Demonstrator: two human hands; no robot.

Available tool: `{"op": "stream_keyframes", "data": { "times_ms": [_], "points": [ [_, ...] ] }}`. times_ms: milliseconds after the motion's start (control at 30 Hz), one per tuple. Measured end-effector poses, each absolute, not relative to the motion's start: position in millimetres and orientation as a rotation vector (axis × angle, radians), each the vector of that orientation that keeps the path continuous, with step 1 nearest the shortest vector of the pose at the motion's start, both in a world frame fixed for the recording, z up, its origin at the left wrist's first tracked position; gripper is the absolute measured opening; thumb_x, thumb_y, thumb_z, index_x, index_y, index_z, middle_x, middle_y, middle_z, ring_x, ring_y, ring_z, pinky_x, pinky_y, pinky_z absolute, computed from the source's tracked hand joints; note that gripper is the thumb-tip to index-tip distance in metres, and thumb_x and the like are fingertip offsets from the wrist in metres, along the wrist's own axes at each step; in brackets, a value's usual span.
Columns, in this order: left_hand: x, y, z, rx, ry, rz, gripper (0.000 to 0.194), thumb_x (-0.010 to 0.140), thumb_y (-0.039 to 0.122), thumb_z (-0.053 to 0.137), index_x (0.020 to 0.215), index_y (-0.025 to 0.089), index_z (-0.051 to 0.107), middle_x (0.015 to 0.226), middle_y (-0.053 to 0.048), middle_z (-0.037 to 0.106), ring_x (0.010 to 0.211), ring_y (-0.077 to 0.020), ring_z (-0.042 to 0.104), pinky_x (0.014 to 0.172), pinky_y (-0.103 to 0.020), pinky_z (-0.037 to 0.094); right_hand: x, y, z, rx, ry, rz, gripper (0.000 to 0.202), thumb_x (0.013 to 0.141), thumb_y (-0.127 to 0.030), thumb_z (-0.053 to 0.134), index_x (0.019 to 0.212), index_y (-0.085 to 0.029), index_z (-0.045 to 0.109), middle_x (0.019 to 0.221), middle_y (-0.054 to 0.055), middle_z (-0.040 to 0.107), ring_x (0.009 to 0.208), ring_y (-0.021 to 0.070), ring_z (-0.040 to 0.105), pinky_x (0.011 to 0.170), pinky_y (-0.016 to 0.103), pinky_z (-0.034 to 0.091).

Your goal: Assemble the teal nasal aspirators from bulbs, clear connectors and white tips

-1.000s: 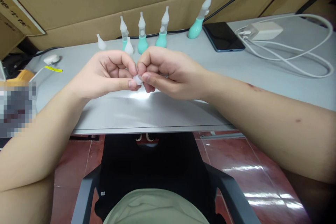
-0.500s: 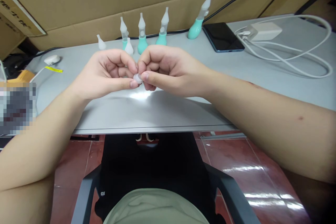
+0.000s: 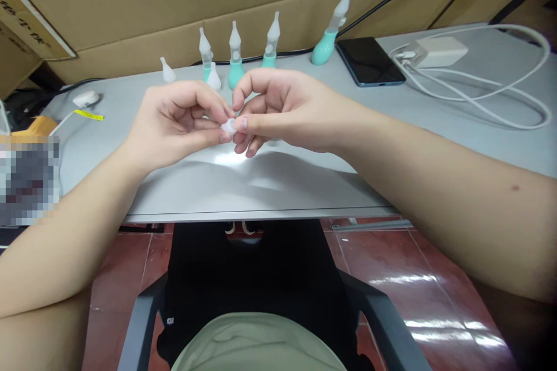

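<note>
A small translucent white plastic piece [image 3: 228, 126], partly covered by fingers, is held above the desk. My left hand [image 3: 180, 119] pinches it between thumb and fingertips. From the other side, my right hand [image 3: 282, 113] grips it with the thumb and fingers behind, its lower fingers spread a little. Beyond my hands stand teal-bulbed nasal aspirators with white tips: one at the left [image 3: 205, 49], one in the middle [image 3: 235, 64], one [image 3: 272, 40] partly behind my right hand, and a leaning one [image 3: 327, 40]. Two loose white nozzle tips, one left [image 3: 167, 71] and one nearer [image 3: 213, 78], stand among them.
A dark phone [image 3: 369, 62] lies at the right beside a white charger [image 3: 439, 52] and its looped cable [image 3: 513, 119]. A white round-ended device [image 3: 86, 98] sits at the left. Cardboard [image 3: 174, 0] walls the back of the grey desk [image 3: 209, 191]. A black chair [image 3: 252, 278] is below.
My right hand's fingers have loosened and spread, with its index finger raised off the piece. The white piece has turned slightly between my hands. The aspirators have stayed put.
</note>
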State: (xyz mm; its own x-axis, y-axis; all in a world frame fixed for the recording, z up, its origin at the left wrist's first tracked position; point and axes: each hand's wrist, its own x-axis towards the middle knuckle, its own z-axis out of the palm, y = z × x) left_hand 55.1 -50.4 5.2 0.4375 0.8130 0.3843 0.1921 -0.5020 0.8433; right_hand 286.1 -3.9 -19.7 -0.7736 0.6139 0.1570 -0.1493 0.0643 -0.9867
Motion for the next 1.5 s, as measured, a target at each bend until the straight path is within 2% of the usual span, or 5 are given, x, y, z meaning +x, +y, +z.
{"op": "stream_keyframes", "data": {
  "times_ms": [333, 533, 1100, 1333, 1500],
  "points": [
    [47, -46, -9, 2.021, 0.795, 1.068, 0.068, 0.093, 0.067, 0.124, 0.13, 0.023, 0.087, 0.123, -0.009, 0.089, 0.137, -0.0353, 0.088, 0.111, -0.046, 0.084, 285, -4, -19, -0.487, -1.745, 1.826, 0.046, 0.098, -0.023, 0.115, 0.111, -0.019, 0.071, 0.1, 0.005, 0.092, 0.09, 0.0189, 0.091, 0.081, 0.027, 0.077],
    [13, -32, -30, 2.239, 0.501, 1.305, 0.035, 0.095, 0.024, 0.122, 0.12, 0.021, 0.097, 0.114, -0.004, 0.089, 0.1, -0.0163, 0.088, 0.09, -0.025, 0.079, 284, -9, -14, -0.557, -1.74, 1.749, 0.027, 0.102, -0.015, 0.108, 0.11, -0.015, 0.083, 0.099, 0.006, 0.091, 0.086, 0.0174, 0.088, 0.08, 0.026, 0.077],
    [10, -40, -30, 2.14, 0.849, 1.195, 0.033, 0.101, 0.044, 0.119, 0.126, 0.031, 0.102, 0.114, 0.0, 0.098, 0.103, -0.0227, 0.098, 0.1, -0.035, 0.086, 282, -5, -22, -0.493, -1.735, 1.598, 0.037, 0.095, -0.024, 0.12, 0.099, -0.016, 0.084, 0.098, 0.007, 0.091, 0.081, 0.0163, 0.086, 0.078, 0.025, 0.077],
    [13, -35, -33, 2.353, 0.563, 1.351, 0.044, 0.107, 0.024, 0.112, 0.148, 0.037, 0.102, 0.119, 0.004, 0.1, 0.105, -0.0201, 0.101, 0.096, -0.02, 0.082, 281, -7, -21, -0.52, -1.751, 1.579, 0.035, 0.099, -0.02, 0.116, 0.097, -0.018, 0.081, 0.093, 0.005, 0.089, 0.081, 0.0162, 0.085, 0.079, 0.026, 0.077],
    [4, -37, -34, 2.487, 0.762, 1.23, 0.039, 0.118, 0.048, 0.105, 0.153, 0.035, 0.097, 0.126, 0.001, 0.1, 0.112, -0.0254, 0.101, 0.103, -0.034, 0.086, 281, -10, -19, -0.499, -1.736, 1.586, 0.036, 0.097, -0.017, 0.116, 0.093, -0.019, 0.081, 0.093, 0.004, 0.088, 0.08, 0.0165, 0.085, 0.077, 0.026, 0.076]
  ]
}}
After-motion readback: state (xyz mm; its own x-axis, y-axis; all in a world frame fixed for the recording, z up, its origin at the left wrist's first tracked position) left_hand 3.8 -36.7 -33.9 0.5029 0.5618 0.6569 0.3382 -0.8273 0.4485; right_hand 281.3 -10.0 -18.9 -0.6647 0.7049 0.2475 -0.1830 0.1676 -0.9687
